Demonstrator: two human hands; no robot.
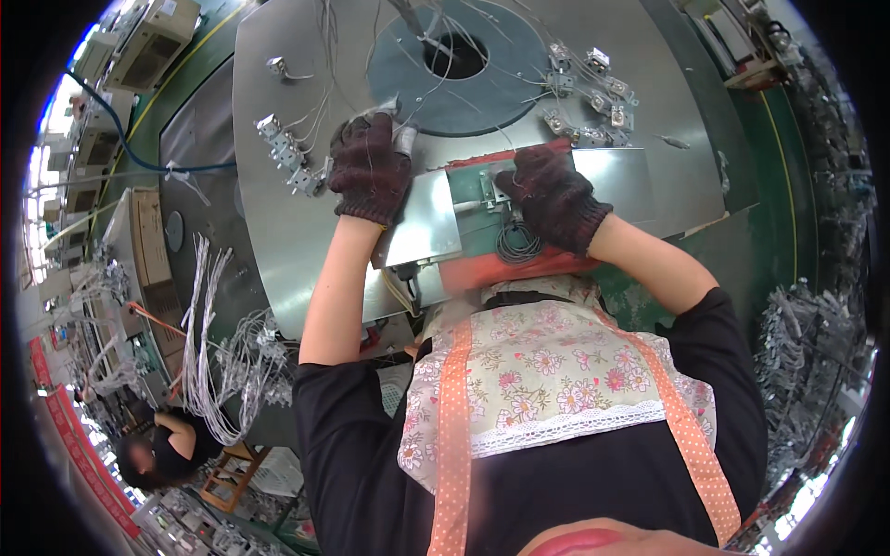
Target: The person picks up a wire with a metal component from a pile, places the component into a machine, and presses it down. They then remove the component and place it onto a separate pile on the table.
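Small silvery metal part (491,190), bracket-like, thin dark cable (518,244) coiled just beside it; lies over green patch (475,239) between two shiny plates (422,222), near edge of table. Right hand (552,193), dark knit glove, fingers curled at part; exact pinch hidden. Left hand (371,167), gloved, fingers bent, by left plate; cannot tell whether pinching. Metal tabletop (278,222) bears grey disc (399,79), small metal pieces (286,153). Room: green floor (742,246), pale cable bundles (199,343), another person (171,445).

The person's left hand (369,171) and right hand (553,193) wear dark maroon knitted gloves (363,190) with ribbed cuffs (596,230). The black top (565,496) has elbow-length sleeves (336,417). Over it, a pale floral apron (556,371) with pink blossoms (578,397), white lace edging (570,431) and orange polka-dotted straps (454,426).
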